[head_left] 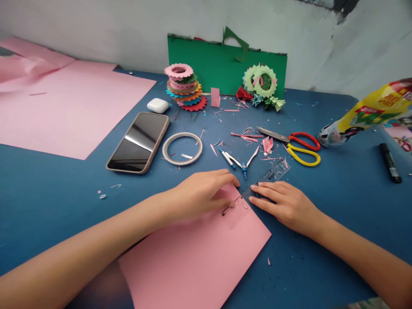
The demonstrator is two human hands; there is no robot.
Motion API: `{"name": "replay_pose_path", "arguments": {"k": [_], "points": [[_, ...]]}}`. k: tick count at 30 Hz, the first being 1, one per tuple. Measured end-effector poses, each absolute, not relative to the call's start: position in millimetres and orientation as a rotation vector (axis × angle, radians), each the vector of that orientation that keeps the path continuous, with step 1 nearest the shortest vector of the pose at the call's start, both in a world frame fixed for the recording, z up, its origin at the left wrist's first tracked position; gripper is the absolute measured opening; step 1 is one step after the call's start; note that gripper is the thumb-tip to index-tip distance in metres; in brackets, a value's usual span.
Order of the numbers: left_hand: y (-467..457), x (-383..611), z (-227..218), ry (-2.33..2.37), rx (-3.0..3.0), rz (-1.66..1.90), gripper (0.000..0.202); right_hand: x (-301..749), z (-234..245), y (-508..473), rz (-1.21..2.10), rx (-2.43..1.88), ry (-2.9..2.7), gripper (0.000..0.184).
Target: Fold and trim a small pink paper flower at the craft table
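A large sheet of pink paper (206, 257) lies turned at an angle at the front of the table. Across its upper edge sits a clear plastic ruler (277, 171), one end over the paper, the other on the table. My left hand (201, 193) is curled over the paper's top corner, its thumb pressing at the ruler; some fingertips are hidden. With fingers stretched out, my right hand (286, 206) rests on the ruler just beyond the paper's edge. A blue and white compass (243, 168) lies spread just above the ruler.
Nearby lie scissors (289, 139), a tape roll (165, 150), a phone (138, 143), a white earbud case (157, 105) and paper scraps. Behind stand stacked paper rings (185, 88) and a green board (206, 64). At right are a yellow bottle (363, 113) and black marker (390, 163).
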State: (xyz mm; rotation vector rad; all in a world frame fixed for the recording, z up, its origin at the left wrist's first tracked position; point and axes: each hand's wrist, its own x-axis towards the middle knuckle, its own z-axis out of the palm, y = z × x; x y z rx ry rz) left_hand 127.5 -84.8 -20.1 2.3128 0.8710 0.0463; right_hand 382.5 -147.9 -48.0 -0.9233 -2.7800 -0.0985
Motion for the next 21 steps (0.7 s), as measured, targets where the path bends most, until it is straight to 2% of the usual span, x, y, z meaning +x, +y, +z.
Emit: {"name": "replay_pose_path", "arguments": {"k": [9,21], "points": [[-83.8,126.7,-26.1,0.805,2.39,0.09,0.019,382.4,-48.4,-145.7,-0.079,-0.915,-2.78,0.031],[-83.0,127.0,-27.8,0.793,2.384,0.111,0.019,385.0,-49.6,-139.5,-0.043,-0.873,-2.762,0.033]]}}
